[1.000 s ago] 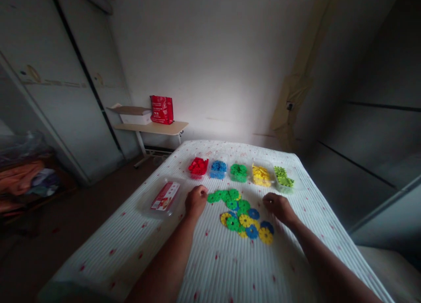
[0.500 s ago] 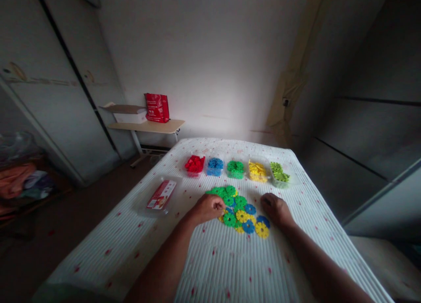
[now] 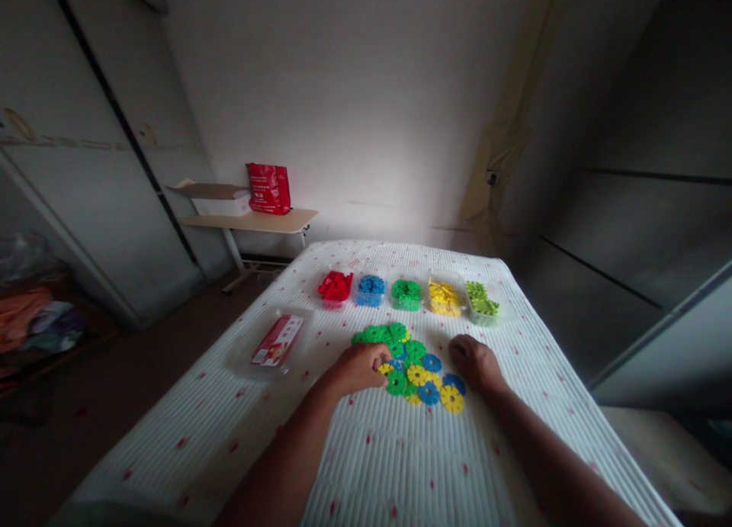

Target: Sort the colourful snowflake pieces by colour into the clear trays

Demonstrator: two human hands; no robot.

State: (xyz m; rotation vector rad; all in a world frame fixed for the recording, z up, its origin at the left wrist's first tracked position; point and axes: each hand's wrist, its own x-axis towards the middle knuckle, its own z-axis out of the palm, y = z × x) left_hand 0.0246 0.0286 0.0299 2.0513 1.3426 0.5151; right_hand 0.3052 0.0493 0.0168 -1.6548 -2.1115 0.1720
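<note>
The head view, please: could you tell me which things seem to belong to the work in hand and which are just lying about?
Seem to belong:
loose discs, near left hand and right hand
five filled clear tubs
possibly the labelled clear container

Seem just lying about:
red bag
white box
orange cloth

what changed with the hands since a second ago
The left hand moved right and nearer the wearer, from beside the pile of discs to its left edge, by a yellow disc; grip unclear. The right hand stayed right of the pile, the tubs in their row.
</note>
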